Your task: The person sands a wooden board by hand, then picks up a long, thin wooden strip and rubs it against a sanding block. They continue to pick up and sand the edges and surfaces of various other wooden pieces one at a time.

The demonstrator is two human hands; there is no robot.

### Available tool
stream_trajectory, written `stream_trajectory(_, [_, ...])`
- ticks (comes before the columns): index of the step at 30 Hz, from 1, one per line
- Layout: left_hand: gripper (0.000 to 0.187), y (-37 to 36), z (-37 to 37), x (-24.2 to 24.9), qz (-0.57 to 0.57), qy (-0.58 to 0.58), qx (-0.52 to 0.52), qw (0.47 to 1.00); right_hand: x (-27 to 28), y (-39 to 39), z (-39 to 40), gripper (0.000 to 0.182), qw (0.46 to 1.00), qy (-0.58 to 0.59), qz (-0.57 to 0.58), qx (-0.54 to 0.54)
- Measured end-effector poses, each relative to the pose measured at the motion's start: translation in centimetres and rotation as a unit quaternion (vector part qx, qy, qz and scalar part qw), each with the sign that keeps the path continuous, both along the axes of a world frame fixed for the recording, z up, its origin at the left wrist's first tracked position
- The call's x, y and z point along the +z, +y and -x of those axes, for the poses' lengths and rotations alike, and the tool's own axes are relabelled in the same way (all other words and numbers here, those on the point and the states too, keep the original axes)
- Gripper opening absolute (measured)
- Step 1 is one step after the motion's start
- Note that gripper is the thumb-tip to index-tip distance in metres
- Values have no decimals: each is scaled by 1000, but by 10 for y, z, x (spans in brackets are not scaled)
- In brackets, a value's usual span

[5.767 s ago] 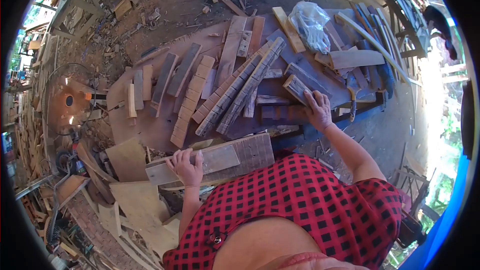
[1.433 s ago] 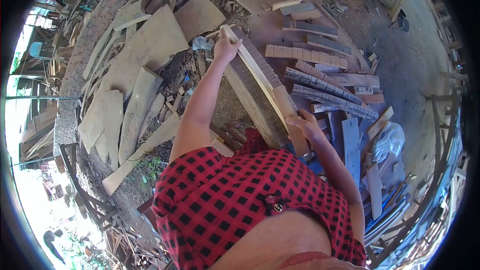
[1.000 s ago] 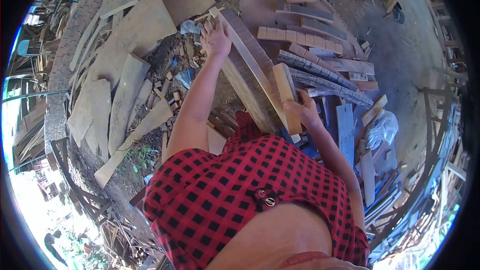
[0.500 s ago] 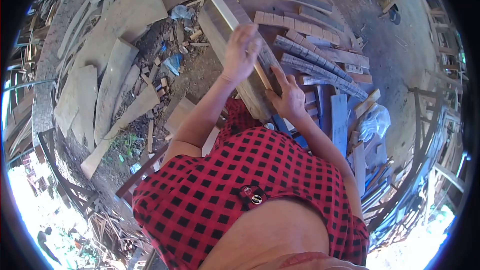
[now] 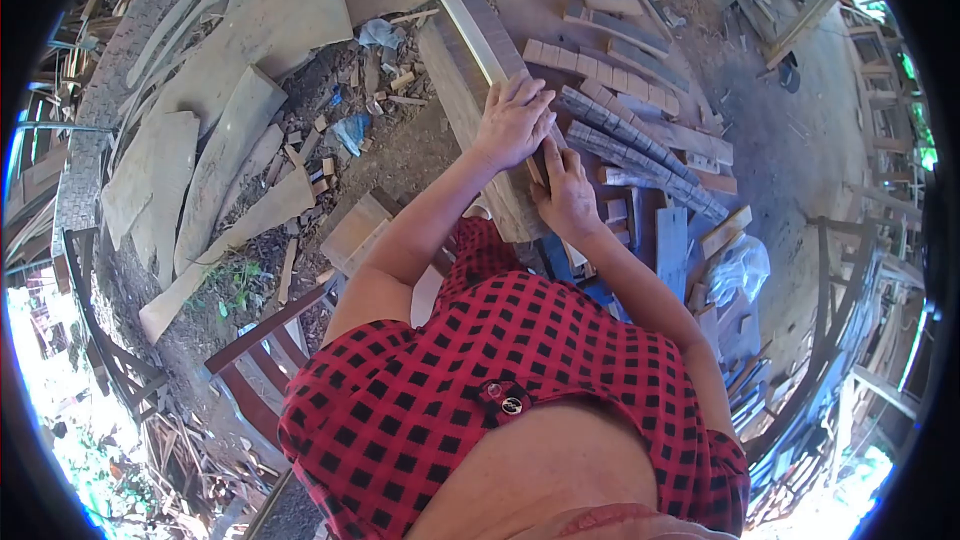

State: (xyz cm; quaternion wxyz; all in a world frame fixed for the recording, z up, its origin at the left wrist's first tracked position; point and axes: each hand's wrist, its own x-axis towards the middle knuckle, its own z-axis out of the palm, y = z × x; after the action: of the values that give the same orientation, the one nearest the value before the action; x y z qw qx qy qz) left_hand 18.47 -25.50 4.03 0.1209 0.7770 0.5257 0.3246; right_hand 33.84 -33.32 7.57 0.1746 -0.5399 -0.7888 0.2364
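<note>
Two bare hands meet over the near part of a pale wooden strip (image 5: 468, 32), which lies lengthwise along a darker board (image 5: 497, 25) in front of the person (image 5: 520, 340), whose top is red with black checks. The left hand (image 5: 517, 123) rests on top of the strip, palm down, its fingers close together and bent; whether it closes around the strip cannot be told, as the underside is hidden. The right hand (image 5: 568, 195) is just beside it, partly open, with the index and middle fingers reaching forward to the left hand's fingertips and the thumb toward the strip's near end. What, if anything, it grips is unclear.

Left of the darker board and alongside it runs a thick plank (image 5: 470, 130). On the right, a segmented wooden piece (image 5: 600, 75) and two long, dark, notched pieces (image 5: 632, 135) lie roughly side by side on the brown desk (image 5: 532, 12), with a clear plastic bag (image 5: 738, 270) nearer the person.

Well to the left, broad flat boards (image 5: 255, 45) overlap on the ground. Between them and the thick plank, a blue scrap (image 5: 350, 133) lies among small wood offcuts (image 5: 322, 172).
</note>
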Motion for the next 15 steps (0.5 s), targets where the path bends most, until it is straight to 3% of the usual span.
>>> stream_trajectory(5, [47, 60, 46, -8, -23, 68, 109, 991, -5, 67, 49, 78, 998, -32, -36, 27])
stream_trajectory(9, [51, 101, 73, -7, 24, 113, 97, 989, -5, 100, 76, 77, 999, -46, -19, 18])
stream_trajectory(15, [50, 76, 60, 6, 65, 163, 70, 982, -5, 79, 59, 74, 998, -32, -56, 17])
